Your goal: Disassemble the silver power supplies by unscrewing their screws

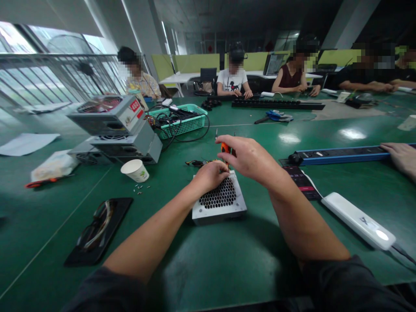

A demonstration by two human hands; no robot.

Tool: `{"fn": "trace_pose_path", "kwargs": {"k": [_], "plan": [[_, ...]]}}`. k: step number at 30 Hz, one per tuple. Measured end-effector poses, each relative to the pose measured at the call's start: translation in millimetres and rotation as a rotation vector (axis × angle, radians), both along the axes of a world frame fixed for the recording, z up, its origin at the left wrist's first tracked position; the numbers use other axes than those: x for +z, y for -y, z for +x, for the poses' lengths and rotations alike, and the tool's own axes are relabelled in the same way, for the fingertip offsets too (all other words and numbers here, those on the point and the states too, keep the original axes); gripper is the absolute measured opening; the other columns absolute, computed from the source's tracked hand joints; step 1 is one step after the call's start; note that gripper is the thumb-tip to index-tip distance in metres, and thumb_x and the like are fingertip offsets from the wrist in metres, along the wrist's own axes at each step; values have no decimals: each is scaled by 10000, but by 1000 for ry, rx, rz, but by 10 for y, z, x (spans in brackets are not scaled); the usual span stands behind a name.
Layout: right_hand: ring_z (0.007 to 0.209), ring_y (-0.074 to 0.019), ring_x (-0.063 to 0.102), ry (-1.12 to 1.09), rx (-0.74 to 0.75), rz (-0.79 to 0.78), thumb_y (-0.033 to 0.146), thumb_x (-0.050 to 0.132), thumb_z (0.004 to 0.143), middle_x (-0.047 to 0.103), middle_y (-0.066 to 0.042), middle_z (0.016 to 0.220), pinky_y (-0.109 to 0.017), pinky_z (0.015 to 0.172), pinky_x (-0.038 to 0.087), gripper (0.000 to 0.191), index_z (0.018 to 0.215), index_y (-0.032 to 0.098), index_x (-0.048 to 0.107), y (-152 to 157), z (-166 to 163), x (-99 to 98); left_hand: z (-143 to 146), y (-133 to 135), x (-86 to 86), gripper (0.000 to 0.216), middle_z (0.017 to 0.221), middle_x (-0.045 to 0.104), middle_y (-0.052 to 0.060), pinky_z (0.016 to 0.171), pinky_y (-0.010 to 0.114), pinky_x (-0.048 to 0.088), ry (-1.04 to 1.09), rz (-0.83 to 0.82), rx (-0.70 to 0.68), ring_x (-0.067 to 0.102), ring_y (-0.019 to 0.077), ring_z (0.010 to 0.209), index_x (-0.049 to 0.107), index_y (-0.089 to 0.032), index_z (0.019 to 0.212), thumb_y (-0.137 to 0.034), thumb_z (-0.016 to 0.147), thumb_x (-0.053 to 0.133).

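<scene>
A long green worktop (253,260) fills a dim open hall, with several seated people at work along its far end. At centre frame a grey sheet-metal power supply box (221,203), its top punched with a honeycomb grille, lies flat with its long axis running away from the camera. Both hands meet at its far edge. The left hand (209,173) is the nearer, resting curled on the box; whether it pinches anything cannot be told. Just above, the right hand (248,158) is closed round an orange-handled screwdriver (225,148) held roughly upright, its tip hidden behind the left. Left of centre stands a paper cup (135,170) beside scattered small screws (141,187), with stacked metal power units (113,130) and a green mesh basket (182,121) beyond. At right lie a blue power strip (341,154) and a white one (357,221); another person's hand (401,158) rests at the right edge.
</scene>
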State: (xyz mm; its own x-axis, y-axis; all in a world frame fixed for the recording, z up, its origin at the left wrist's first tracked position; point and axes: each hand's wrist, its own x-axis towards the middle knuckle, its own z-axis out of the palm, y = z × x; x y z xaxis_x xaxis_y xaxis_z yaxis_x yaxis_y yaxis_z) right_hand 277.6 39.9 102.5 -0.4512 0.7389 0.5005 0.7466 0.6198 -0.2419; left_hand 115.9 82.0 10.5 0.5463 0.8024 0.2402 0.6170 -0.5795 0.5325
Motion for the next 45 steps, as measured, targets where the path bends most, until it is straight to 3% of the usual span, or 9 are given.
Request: {"fn": "trace_pose_path", "kwargs": {"k": [3, 8, 15, 19, 24, 28, 34, 40, 45], "plan": [[951, -243, 691, 10, -75, 22, 329, 662, 925, 755, -98, 1088, -342, 838, 490, 318, 1213, 195, 672, -8, -20, -6, -4, 0, -6, 159, 980, 785, 57, 753, 275, 507, -2, -2, -12, 712, 204, 884, 787, -187, 936, -223, 896, 637], [1096, -243, 675, 4, 78, -6, 242, 572, 975, 706, -136, 1290, -335, 908, 472, 455, 1420, 151, 550, 18, -2, -1, -7, -20, -48, 171, 942, 789, 64, 746, 279, 503, 20, 3, -10, 715, 211, 874, 784, -170, 922, -234, 904, 626], [791, -217, 643, 48, -77, 91, 354, 666, 920, 723, -70, 897, -316, 690, 413, 215, 1057, 188, 664, 5, -57, -19, -5, -30, -42, 143, 971, 791, 68, 789, 285, 515, 34, -12, 4, 719, 214, 891, 785, -169, 907, -229, 887, 658], [850, -208, 658, -33, -5, 43, 249, 639, 927, 738, -76, 1007, -310, 741, 445, 334, 1255, 191, 614, -38, -74, -57, -10, -35, -44, 148, 996, 792, 58, 818, 285, 524, 53, -26, -20, 720, 214, 936, 791, -187, 931, -228, 894, 654], [995, -218, 666, -42, 128, 24, 222, 582, 952, 731, -100, 1112, -327, 880, 478, 251, 1178, 164, 674, -41, -13, -47, -16, -58, -69, 148, 1009, 793, 57, 811, 286, 522, 61, -28, -19, 721, 214, 930, 796, -193, 935, -231, 886, 662], [1097, -204, 665, -9, 180, -34, 173, 526, 963, 703, -112, 1272, -316, 931, 479, 407, 1366, 162, 584, 21, 32, 15, -20, -54, -67, 136, 1001, 791, 54, 817, 285, 518, 83, -2, -31, 716, 215, 938, 804, -201, 904, -228, 874, 674], [875, -240, 675, 47, -77, 72, 323, 688, 899, 745, -104, 982, -344, 787, 481, 221, 1057, 172, 721, 26, -14, 14, -17, -25, -31, 141, 931, 794, 37, 787, 277, 508, 48, -36, 9, 715, 197, 882, 806, -205, 877, -224, 869, 667], [1187, -261, 644, 28, 61, -39, 265, 514, 995, 681, -149, 1333, -380, 964, 485, 426, 1402, 154, 569, 91, 9, 40, -27, -68, -71, 147, 964, 796, 42, 806, 277, 518, 83, -43, -37, 717, 203, 912, 795, -197, 876, -209, 875, 648], [872, -222, 671, 38, 28, 0, 295, 612, 952, 747, -85, 959, -318, 762, 460, 185, 1061, 174, 701, 96, -90, 40, -28, -73, -87, 137, 934, 794, 60, 822, 297, 528, 87, -54, -9, 720, 214, 883, 782, -177, 879, -213, 865, 650]]}}
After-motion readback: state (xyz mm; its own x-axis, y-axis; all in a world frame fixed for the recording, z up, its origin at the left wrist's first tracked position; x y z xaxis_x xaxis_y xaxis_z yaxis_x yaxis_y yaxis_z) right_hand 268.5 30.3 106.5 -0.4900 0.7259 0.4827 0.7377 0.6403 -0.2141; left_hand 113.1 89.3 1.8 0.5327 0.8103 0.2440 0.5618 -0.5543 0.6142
